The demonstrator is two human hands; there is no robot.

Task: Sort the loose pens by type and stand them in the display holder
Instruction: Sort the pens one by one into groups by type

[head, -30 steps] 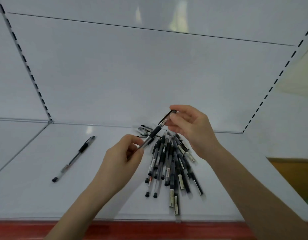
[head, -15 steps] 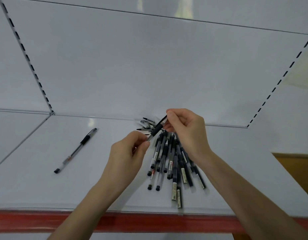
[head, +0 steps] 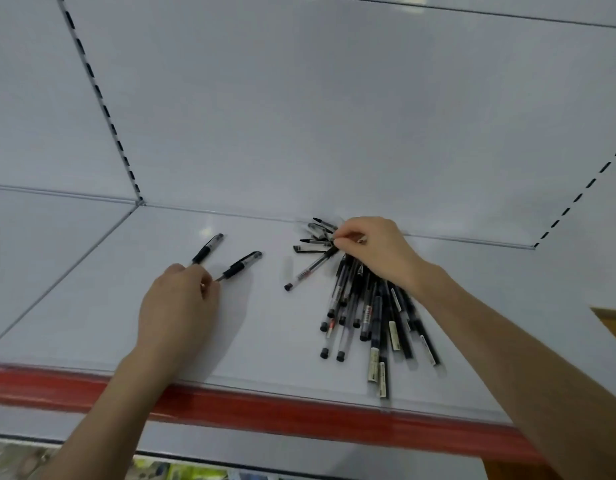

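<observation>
On a white shelf [head: 102, 306], the left hand [head: 176, 306] pinches the tip of a black-grip pen [head: 240, 266], beside a matching second pen [head: 206, 250]. The right hand [head: 375, 251], fingers curled, grips the top of a clear pen [head: 311, 268] at the pile [head: 372, 317] of loose pens.

We note two bare forearms, no sleeves; left hand [head: 176, 301] and right hand [head: 375, 249] ungloved, no rings, watch or bands visible.
</observation>
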